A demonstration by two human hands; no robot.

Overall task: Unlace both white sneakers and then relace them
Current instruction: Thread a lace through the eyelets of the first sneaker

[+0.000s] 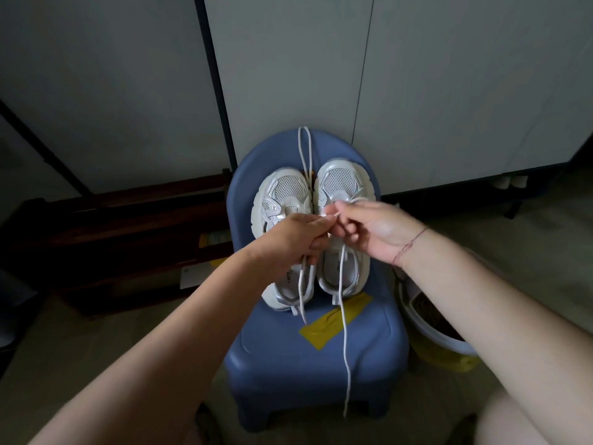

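left hand (295, 239), right hand (378, 232) both pinch thin white cord shoelace (344, 316) over white mesh sneaker (340, 181) (feeding an eyelet, I'd guess).

Both forearms (179, 332) are bare, and a thin red string bracelet (411, 245) circles the right wrist.

Dim room. Pale grey panelled wall (417, 75) behind, dark vertical post (214, 75) left of centre. Low dark wooden rack (128, 226) at left. Blue plastic chair (288, 364) mid-frame, yellow tape patch (333, 319) on its seat. White bucket (430, 338) just beside it, right. Floor (529, 252) dull beige.
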